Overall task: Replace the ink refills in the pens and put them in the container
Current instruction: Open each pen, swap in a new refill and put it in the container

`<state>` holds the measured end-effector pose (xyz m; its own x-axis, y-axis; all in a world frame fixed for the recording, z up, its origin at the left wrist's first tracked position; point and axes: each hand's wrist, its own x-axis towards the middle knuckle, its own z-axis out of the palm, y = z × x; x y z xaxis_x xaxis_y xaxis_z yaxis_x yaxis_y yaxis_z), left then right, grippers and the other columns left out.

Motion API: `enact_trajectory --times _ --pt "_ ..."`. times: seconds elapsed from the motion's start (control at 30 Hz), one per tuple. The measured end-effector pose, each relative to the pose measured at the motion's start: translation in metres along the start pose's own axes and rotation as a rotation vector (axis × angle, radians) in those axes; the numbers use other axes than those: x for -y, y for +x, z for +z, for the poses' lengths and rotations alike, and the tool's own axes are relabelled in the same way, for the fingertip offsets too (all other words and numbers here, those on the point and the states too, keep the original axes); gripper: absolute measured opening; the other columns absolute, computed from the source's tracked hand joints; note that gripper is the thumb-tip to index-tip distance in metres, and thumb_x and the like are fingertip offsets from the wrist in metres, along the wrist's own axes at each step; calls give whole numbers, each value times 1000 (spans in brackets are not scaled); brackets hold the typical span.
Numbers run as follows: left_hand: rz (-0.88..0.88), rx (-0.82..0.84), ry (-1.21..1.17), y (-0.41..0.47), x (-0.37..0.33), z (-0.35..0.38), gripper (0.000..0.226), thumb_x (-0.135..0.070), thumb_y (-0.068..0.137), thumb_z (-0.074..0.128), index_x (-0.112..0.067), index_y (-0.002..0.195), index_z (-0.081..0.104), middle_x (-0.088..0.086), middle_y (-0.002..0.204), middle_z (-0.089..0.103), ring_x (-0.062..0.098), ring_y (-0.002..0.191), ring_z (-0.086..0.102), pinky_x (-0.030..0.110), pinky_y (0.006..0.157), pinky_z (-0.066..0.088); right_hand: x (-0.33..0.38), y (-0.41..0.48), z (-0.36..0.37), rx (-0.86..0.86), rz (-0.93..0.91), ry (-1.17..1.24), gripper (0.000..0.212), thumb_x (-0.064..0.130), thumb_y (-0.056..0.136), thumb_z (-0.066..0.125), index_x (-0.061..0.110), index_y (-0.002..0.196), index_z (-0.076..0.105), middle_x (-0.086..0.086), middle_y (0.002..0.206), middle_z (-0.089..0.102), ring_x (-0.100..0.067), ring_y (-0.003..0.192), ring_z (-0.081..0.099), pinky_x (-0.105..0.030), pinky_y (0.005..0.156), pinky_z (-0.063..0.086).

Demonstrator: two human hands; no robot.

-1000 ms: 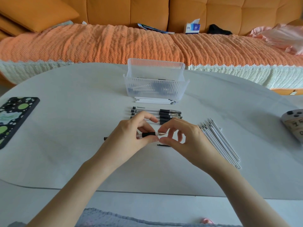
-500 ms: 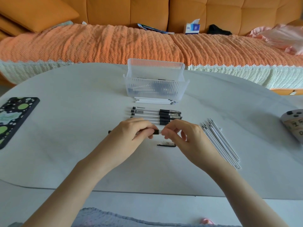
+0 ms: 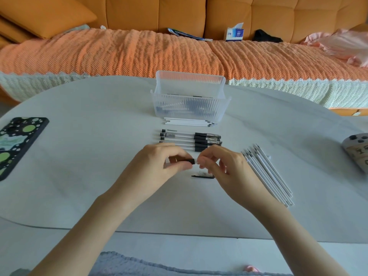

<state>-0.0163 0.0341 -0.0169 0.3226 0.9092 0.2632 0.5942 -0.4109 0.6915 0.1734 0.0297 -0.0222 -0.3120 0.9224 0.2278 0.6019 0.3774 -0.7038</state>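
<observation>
Head view: at the frame's centre the left hand (image 3: 159, 166) curls its fingers round the pen (image 3: 187, 160), while the right hand (image 3: 225, 168) pinches the pen's front end between thumb and fingertips. If that small tip piece is being twisted, it could slip free and roll among the loose pens (image 3: 191, 139) just above. The cap (image 3: 203, 175) lies on the worktop (image 3: 99, 156) beneath the right hand, where a careless finger might flick it away. The container (image 3: 191, 104) stands upper centre.

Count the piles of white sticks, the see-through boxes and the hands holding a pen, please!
Refill piles: 2
Clear box: 1
Hands on the pen: 2, left hand and right hand
Total: 5
</observation>
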Motion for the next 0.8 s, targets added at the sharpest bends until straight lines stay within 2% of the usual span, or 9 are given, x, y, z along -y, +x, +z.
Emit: enact_trajectory --times 0.13,0.23,0.3,0.37,0.43,0.5,0.57,0.67,0.8 --pt "3 -67 21 -2 -1 0 24 -32 71 79 -30 88 63 -16 88 58 3 82 60 20 66 48 2 0 1 -17 -10 26 14 23 93 54 27 80 58 15 74 60 -1 69 55 -10 61 35" --pt "-88 23 43 -4 -2 0 37 -65 79 55 -38 104 61 -23 98 61 -1 84 61 24 74 50 3 1 1 -44 -13 36 13 27 91 52 29 79 58 17 72 59 -1 68 55 -11 60 36" --pt "-139 58 69 -4 -3 -2 34 -60 88 45 -34 92 66 -25 82 66 -1 73 62 23 72 47 2 1 1 -58 -12 29 12 29 89 52 29 79 58 16 72 60 0 67 54 -11 60 36" --pt "-155 50 79 -4 -4 -4 23 -45 90 55 -30 77 68 -27 69 63 -2 65 60 14 62 40 1 1 1 -47 -12 8 12 26 91 55 27 80 60 14 74 60 0 67 53 -10 60 35" --pt "-147 4 71 -3 -4 -5 6 -38 79 69 -34 75 68 -29 71 61 -3 66 57 11 60 37 1 0 1 -27 -4 -5 12 23 92 56 23 81 61 13 74 61 2 66 52 -11 60 36" --pt "-108 -53 68 -3 -1 -4 15 -35 69 78 -34 78 66 -27 79 62 0 74 56 17 63 41 1 0 2 -21 9 8 12 22 92 56 23 81 61 13 73 62 1 66 53 -12 60 36" --pt "-97 -46 61 -3 -1 -3 21 -45 69 75 -35 83 63 -23 86 63 2 80 57 23 66 46 1 1 2 -30 16 27 13 22 92 56 25 80 60 14 72 61 -2 67 54 -13 60 36" --pt "-155 25 36 -5 -3 -4 39 -67 74 49 -41 99 63 -26 87 63 -4 81 60 20 73 47 0 0 1 -53 17 34 13 21 92 56 25 80 61 14 72 61 -3 67 55 -13 59 37" --pt "-163 18 33 -3 -5 -5 12 -39 85 61 -34 77 69 -29 68 63 -4 65 59 14 62 39 -1 0 0 -58 23 25 13 22 91 57 27 79 60 15 71 61 -2 67 55 -12 59 37"
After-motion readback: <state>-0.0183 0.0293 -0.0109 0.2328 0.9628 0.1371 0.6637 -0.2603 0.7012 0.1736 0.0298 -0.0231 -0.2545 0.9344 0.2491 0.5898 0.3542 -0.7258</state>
